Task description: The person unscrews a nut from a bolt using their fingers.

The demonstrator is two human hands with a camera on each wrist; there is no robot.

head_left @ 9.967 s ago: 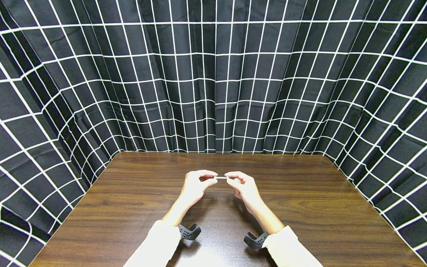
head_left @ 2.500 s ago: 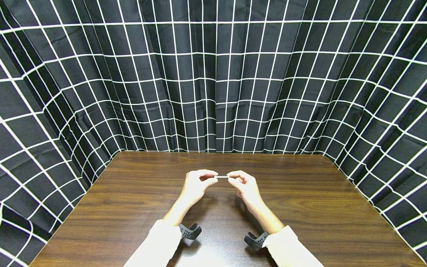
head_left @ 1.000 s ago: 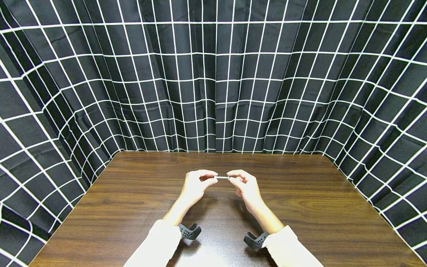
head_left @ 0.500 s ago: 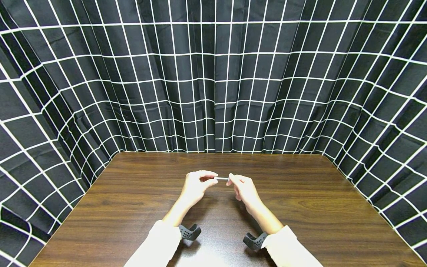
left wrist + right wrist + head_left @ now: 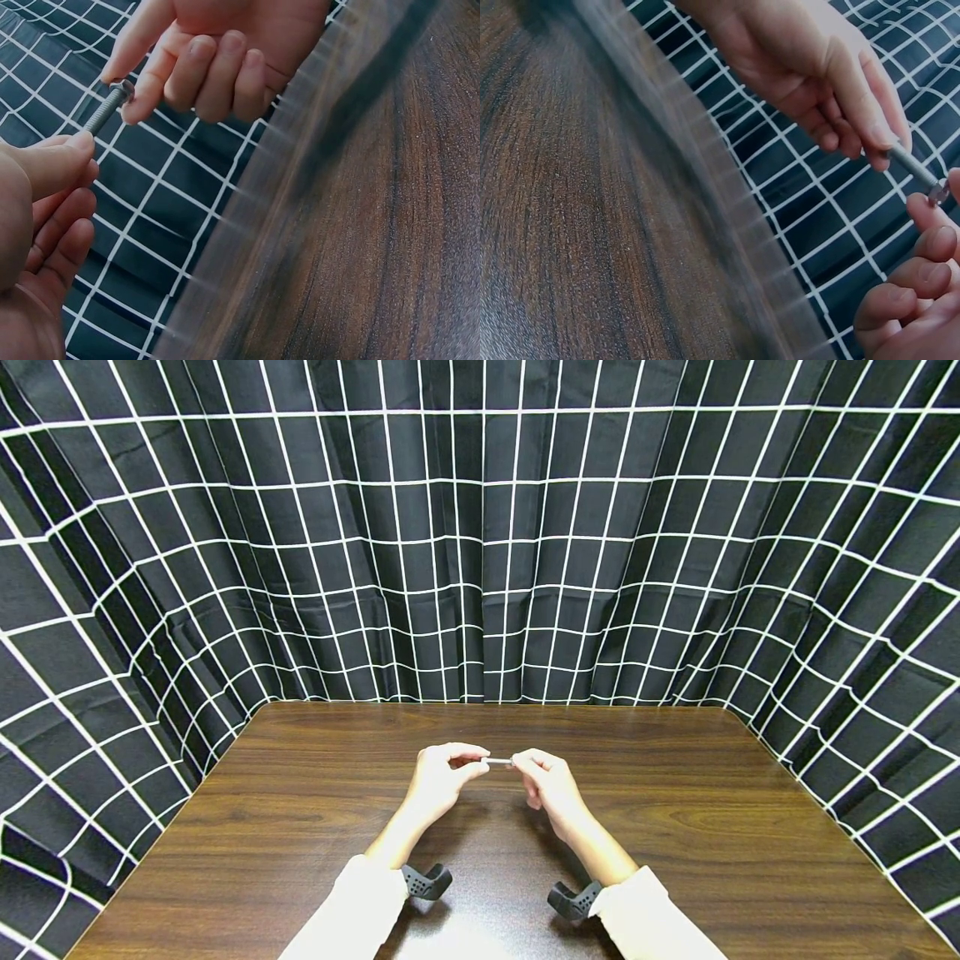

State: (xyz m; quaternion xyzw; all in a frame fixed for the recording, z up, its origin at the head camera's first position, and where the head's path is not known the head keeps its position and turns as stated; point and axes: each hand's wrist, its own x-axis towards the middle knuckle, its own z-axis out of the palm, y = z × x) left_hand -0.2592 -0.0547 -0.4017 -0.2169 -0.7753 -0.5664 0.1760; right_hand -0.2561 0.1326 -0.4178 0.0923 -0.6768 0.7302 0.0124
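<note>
A grey metal bolt (image 5: 103,114) with a threaded shank lies roughly level in the air between both hands. My left hand (image 5: 438,778) pinches one end of it between thumb and fingertips, covering that end. At the other end sits a hexagonal piece (image 5: 122,89); whether it is the bolt's head or a nut I cannot tell. The thumb and index fingertip of my right hand (image 5: 553,783) meet this hexagonal end from two sides. Its other fingers are curled in toward the palm, as the left wrist view shows.
Both hands are above a brown wood-grain table (image 5: 300,793). A black curtain with a white grid (image 5: 480,568) hangs behind the table and along its sides. Each wrist carries a dark strap mount (image 5: 427,882) below a white sleeve (image 5: 348,910).
The right thumb and index finger stood apart about a second ago, came together half a second ago, and now sit at the hexagonal end. My left hand and the bolt have barely moved.
</note>
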